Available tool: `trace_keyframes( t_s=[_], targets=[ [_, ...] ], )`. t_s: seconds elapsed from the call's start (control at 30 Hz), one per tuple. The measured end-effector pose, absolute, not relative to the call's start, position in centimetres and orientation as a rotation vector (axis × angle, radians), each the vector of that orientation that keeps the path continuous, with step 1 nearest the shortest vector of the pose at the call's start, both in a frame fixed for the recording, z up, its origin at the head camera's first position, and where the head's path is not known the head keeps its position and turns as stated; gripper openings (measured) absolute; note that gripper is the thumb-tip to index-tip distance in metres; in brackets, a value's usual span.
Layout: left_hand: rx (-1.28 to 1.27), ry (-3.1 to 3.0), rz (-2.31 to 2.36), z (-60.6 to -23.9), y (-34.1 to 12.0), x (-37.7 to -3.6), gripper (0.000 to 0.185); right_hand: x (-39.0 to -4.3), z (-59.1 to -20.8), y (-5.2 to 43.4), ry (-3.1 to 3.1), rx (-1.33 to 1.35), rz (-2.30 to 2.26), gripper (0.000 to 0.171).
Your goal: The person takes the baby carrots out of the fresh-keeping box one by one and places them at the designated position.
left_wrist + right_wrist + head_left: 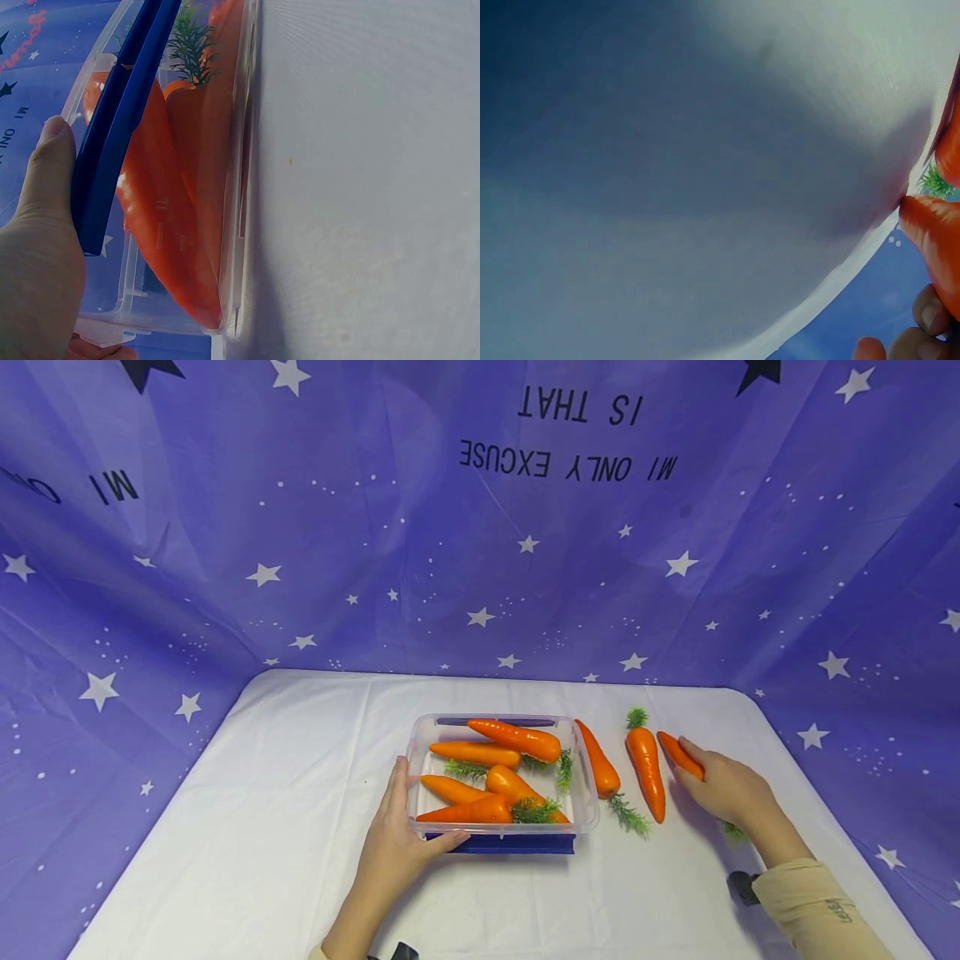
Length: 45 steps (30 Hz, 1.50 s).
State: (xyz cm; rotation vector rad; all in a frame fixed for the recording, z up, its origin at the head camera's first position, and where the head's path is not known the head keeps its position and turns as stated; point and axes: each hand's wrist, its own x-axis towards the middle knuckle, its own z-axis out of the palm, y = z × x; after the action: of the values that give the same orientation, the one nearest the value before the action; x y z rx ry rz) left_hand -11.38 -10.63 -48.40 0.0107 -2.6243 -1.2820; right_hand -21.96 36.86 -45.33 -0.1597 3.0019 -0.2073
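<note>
A clear plastic container (587,793) sits near the middle of the table (262,827), with five carrots (516,739) lying in it. The left hand (397,843) is at its near left corner. Two carrots (647,764) lie on the table just right of it; further right, the right hand (723,789) lies over a third carrot (678,753). A backdrop (300,527) hangs behind the table.

Even, bright overhead light; soft short shadows under the clear box (420,735) and both hands. Head view sharp in the centre, with wide-angle bowing of the starred backdrop (225,527) towards the edges. Left wrist view crisp up close, slightly washed out on the white cloth (375,187). Right wrist view blurred throughout, with heavy shadow across its upper left.
</note>
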Motion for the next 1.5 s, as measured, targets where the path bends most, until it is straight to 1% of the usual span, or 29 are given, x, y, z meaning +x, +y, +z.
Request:
trace_keyframes(
  t_s=[0.3, 0.87, 1.17, 1.5],
  targets=[
    [0.014, -2.627, -1.282, -48.43, -10.64, -11.40, 0.139, -21.72, -45.37, 36.94, 2.938, -0.167, -0.222, 0.073],
    [0.020, -2.613, -1.289, -48.45, -10.58, -11.36, 0.139, -21.36, -45.84, 37.52, 2.770, -0.171, -0.313, 0.090],
    [0.005, -2.607, -1.278, -48.53, -10.57, -11.36, 0.138, -21.23, -45.74, 37.59, 2.737, -0.162, -0.328, 0.092],
    [0.019, -2.625, -1.293, -48.40, -10.62, -11.41, 0.139, -21.31, -45.61, 37.67, 2.779, -0.114, -0.166, 0.093]
  ],
)
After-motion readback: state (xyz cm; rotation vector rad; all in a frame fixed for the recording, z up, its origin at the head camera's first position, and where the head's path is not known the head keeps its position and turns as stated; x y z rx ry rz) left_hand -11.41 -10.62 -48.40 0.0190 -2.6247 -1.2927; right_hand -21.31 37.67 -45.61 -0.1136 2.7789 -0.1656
